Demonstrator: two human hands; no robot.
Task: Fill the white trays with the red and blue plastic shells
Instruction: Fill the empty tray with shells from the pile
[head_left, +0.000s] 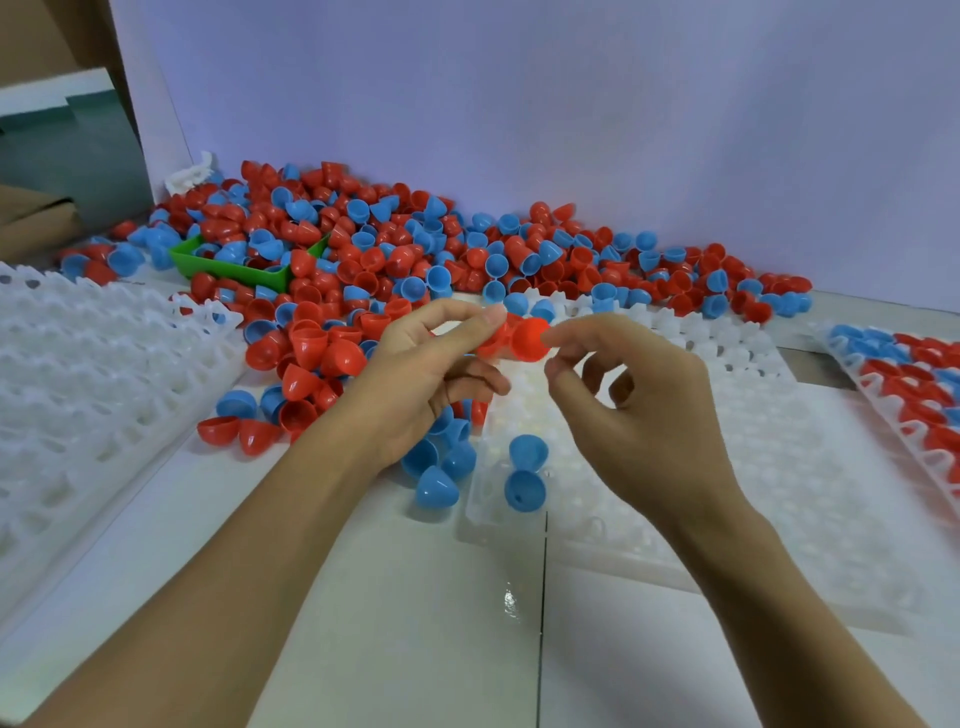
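My left hand pinches a stack of red shells between thumb and fingers above the middle white tray. My right hand has its fingertips on the rounded end of the outermost red shell. Two blue shells sit in the tray's near left corner. A big heap of red and blue shells lies behind, along the wall. Loose blue shells lie under my left wrist.
A stack of white trays stands at the left. A tray filled with red and blue shells lies at the right edge. A green bin sits half buried in the heap. The white wall stands close behind.
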